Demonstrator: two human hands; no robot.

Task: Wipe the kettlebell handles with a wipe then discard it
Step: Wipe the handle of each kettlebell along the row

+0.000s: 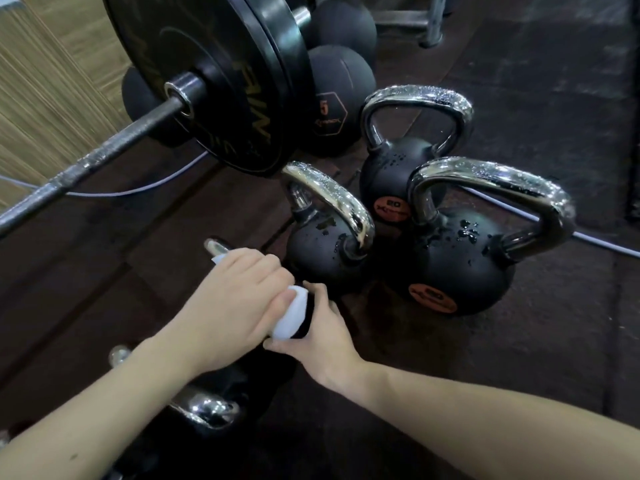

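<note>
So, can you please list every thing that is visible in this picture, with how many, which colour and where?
black kettlebells with wet chrome handles: three clearly seen, black and silver, centre right on the floor
nearest kettlebell's chrome handle: one, silver, mostly hidden under the hands
white wipe: one, white, wrapped on that handle
barbell with black plates: one, black and steel, upper left
black medicine balls: at least two, black, behind the plates
white cable: white, along the dark rubber floor
chrome piece: silver, bottom left, unclear what it is
wooden wall panel: tan, far left
left hand: grips the wipe on the handle
right hand: grips beside the wipe
</note>
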